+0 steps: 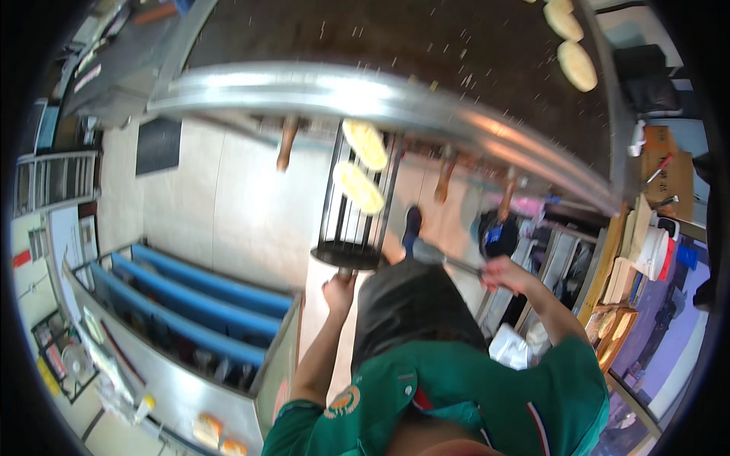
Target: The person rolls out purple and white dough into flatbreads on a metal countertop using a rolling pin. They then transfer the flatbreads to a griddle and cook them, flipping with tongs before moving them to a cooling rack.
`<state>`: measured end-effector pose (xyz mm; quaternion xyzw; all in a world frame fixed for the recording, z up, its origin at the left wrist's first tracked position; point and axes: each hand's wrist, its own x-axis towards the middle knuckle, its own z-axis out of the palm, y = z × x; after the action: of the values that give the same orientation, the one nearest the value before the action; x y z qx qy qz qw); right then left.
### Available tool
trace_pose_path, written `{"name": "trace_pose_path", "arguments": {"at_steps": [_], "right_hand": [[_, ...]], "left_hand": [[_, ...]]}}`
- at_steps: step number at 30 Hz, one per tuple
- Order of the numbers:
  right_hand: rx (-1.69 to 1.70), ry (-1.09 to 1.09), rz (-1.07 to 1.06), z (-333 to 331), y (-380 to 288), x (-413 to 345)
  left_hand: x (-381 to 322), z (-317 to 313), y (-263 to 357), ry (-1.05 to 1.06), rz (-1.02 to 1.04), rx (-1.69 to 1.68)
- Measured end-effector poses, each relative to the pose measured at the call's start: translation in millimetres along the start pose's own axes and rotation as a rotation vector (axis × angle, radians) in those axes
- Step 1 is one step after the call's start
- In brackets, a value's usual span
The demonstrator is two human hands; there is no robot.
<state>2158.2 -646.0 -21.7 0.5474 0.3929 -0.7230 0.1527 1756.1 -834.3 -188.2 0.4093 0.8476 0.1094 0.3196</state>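
My left hand [339, 293] is closed on the handle of a long metal rack drawer [348, 253] with a dark round front plate, pulled out from under the metal-edged counter. Two pale oval pieces of dough or flatbread [359, 187] lie one behind the other on its bars. At the right, my right hand [503, 275] grips the handle of a metal utensil [429, 252], whose blurred broad end points left over my dark apron [410, 308]. It looks like a spatula or scoop. More pale oval pieces [576, 65] lie on the dark cooking surface [399, 51], at its far right.
Wooden handles [287, 145] stick out below the counter's rounded metal edge [319, 91]. A unit with blue dividers [194, 273] stands at the left. Near my right elbow are a white container [510, 346], shelves and a tray of baked goods [616, 336]. Cardboard boxes [667, 176] stand farther right.
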Motion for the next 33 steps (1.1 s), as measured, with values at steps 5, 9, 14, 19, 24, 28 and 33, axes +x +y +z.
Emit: {"name": "trace_pose_path", "arguments": {"at_steps": [5, 9, 14, 19, 24, 28, 33], "right_hand": [[0.145, 0.277, -0.471, -127.8, -114.9, -116.0], [0.237, 0.300, -0.553, -256.9, -268.4, -60.4], [0.287, 0.194, -0.584, -331.5, -441.8, 57.1], [-0.028, 0.246, -0.679, -344.7, -441.0, 56.2], [0.091, 0.127, -0.521, -372.8, -327.6, -49.7], [0.217, 0.342, -0.483, -397.4, -294.1, -120.5], [0.527, 0.256, -0.391, -386.2, -312.4, -83.4]], "left_hand": [[49.4, -1.9, 49.1, 0.042, -0.003, -0.012], [98.1, -0.7, 89.9, 0.052, -0.020, 0.017], [152.7, -0.7, 138.1, 0.115, 0.006, 0.030], [187.4, 0.9, 171.3, 0.141, -0.005, 0.093], [220.1, 7.1, 186.9, 0.062, -0.052, 0.129], [248.1, 22.6, 182.1, 0.112, 0.163, 0.079], [275.2, 59.1, 161.3, 0.188, 0.201, -0.282]]}}
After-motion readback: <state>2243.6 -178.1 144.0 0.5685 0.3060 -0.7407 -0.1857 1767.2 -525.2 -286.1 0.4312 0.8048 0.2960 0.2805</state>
